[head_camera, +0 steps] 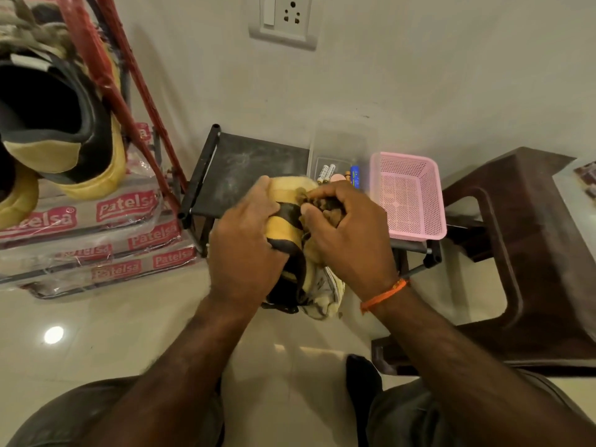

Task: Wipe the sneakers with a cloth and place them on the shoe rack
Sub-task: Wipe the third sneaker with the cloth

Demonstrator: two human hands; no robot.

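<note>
A yellow and dark brown sneaker [285, 221] is held in mid-air above a low black shelf [238, 162]. My left hand [245, 240] grips its side. My right hand [345, 233] holds a crumpled pale cloth [325, 288] and presses it against the laces and tongue; the cloth hangs below the shoe. Most of the sneaker is hidden by both hands. The matching sneaker [58, 124] sits on the red shoe rack [106, 75] at the upper left, its opening facing the camera.
A pink mesh basket [409, 198] and a clear box with batteries [338, 156] stand on the black shelf. A dark brown plastic stool [522, 240] is at the right. Wrapped "Patelsa" packs [96, 240] are stacked under the rack. A wall socket [283, 19] is above.
</note>
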